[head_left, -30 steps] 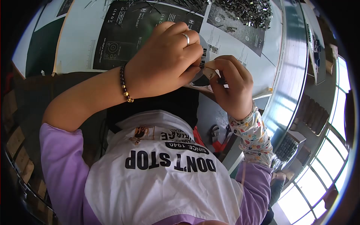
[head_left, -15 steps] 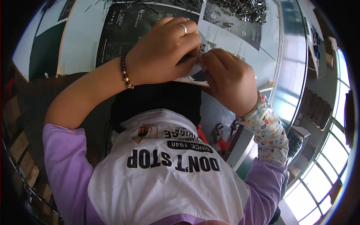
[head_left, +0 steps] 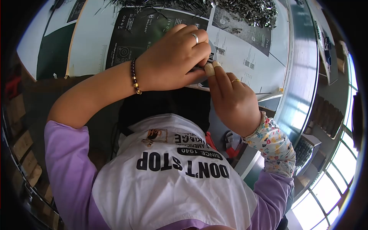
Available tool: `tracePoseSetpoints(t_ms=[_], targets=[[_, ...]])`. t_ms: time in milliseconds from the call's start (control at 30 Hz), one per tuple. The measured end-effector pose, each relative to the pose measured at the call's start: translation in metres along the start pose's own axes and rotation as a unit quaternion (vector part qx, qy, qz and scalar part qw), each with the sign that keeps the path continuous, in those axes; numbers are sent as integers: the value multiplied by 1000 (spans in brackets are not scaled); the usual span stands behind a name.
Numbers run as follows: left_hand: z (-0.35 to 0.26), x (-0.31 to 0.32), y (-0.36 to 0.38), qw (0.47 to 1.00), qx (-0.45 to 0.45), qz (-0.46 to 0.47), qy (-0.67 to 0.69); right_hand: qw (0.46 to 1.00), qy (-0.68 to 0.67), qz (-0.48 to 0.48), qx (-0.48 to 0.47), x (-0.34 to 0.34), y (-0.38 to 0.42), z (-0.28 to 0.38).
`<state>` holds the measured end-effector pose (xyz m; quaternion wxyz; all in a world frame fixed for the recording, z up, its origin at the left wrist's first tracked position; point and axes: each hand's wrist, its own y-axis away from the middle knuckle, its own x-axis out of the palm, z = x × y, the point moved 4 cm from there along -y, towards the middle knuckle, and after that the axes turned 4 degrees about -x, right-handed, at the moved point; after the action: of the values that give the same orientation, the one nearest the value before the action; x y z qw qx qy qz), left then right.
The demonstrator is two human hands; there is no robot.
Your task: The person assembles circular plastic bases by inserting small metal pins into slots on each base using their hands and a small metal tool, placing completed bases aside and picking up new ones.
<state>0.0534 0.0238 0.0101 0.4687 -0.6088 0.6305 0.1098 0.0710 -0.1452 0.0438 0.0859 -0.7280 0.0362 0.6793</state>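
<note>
My left hand [head_left: 174,59], with a ring and a beaded bracelet, is closed over the printed sheet near the table's front edge. At its fingertips shows a small dark piece with pale stripes [head_left: 210,57]. Behind the fingers is part of a greyish round-edged thing [head_left: 213,40], mostly hidden. My right hand [head_left: 232,94] wears pale finger covers [head_left: 209,69] on two fingers. Those fingertips are pressed together against the small striped piece, beside the left fingers. What else they pinch, if anything, is hidden.
Thin dark strips [head_left: 188,7] lie in a heap at the table's far edge. To their right is a pile of small shiny dark pieces [head_left: 251,13]. A dark printed sheet [head_left: 128,34] lies under my left hand. A glassy ledge [head_left: 297,88] runs along the right.
My right hand has shifted slightly down, its fingers straighter and their covers now in plain sight. The left hand keeps its grip while the whole view has shifted a little.
</note>
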Motion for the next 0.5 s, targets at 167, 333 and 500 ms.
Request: tracePoseSetpoints(t_ms=[167,333,500], targets=[[32,-42,-1,999,-8,-37,-4,992,-121,-14,26,-10,0,-24],[95,-62,-16,982,-156,105,23,953,-251,-101,138,-19,10,-61],[65,-71,-42,996,-57,65,-9,936,-270,-127,185,-3,12,-74]])
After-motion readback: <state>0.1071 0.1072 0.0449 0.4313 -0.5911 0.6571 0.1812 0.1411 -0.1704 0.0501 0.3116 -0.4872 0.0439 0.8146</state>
